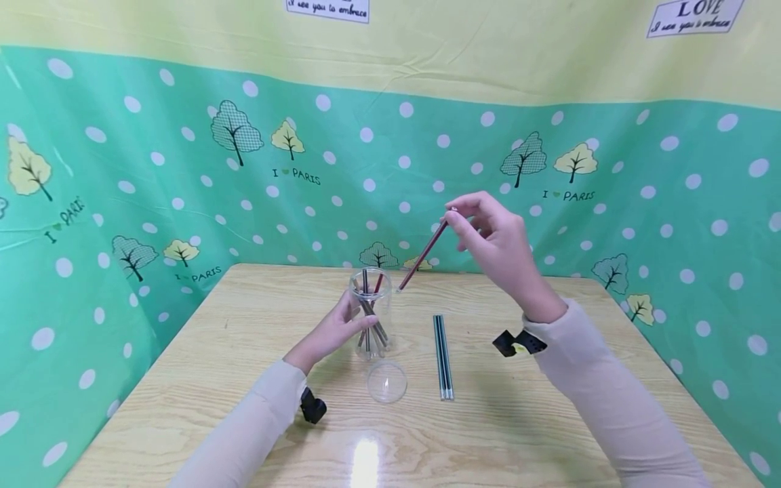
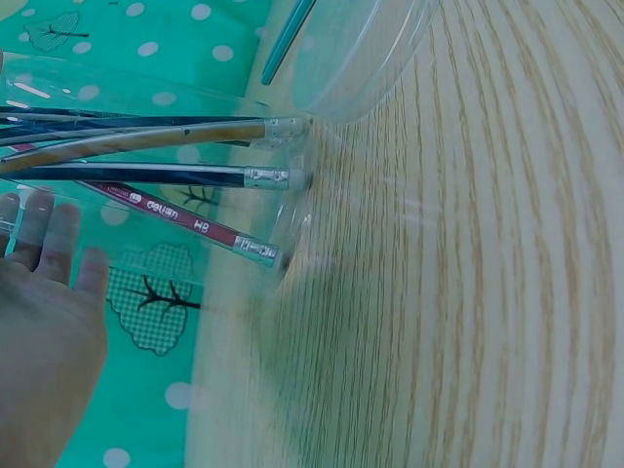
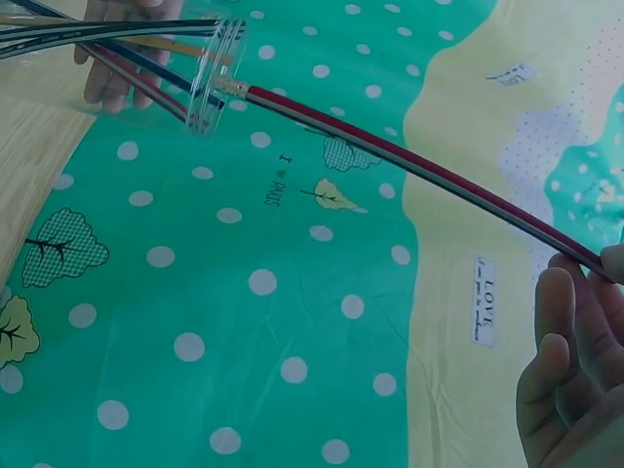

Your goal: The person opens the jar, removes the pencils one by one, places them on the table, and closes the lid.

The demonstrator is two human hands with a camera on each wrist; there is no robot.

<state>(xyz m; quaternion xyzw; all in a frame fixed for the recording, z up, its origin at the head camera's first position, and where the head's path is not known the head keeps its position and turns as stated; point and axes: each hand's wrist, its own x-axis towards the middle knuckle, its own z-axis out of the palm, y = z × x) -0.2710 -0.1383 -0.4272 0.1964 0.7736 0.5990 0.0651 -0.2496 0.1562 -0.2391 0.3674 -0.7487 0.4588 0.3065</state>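
My left hand [image 1: 332,331] grips a clear jar [image 1: 388,315] that stands upright on the table. Several pencils lean inside it, among them a dark red pencil [image 2: 161,207] with its eraser end down at the jar's bottom. My right hand [image 1: 495,237], raised to the right of the jar, pinches another dark red pencil [image 1: 422,256] near its upper end. This pencil slants down to the left; in the right wrist view its eraser end [image 3: 232,88] appears close to the jar's rim. Whether it touches the rim, I cannot tell.
A round clear lid [image 1: 387,381] lies on the wooden table [image 1: 256,339] in front of the jar. To its right, several dark green pencils [image 1: 443,356] lie side by side. A green and yellow patterned cloth [image 1: 403,135] hangs behind and at both sides.
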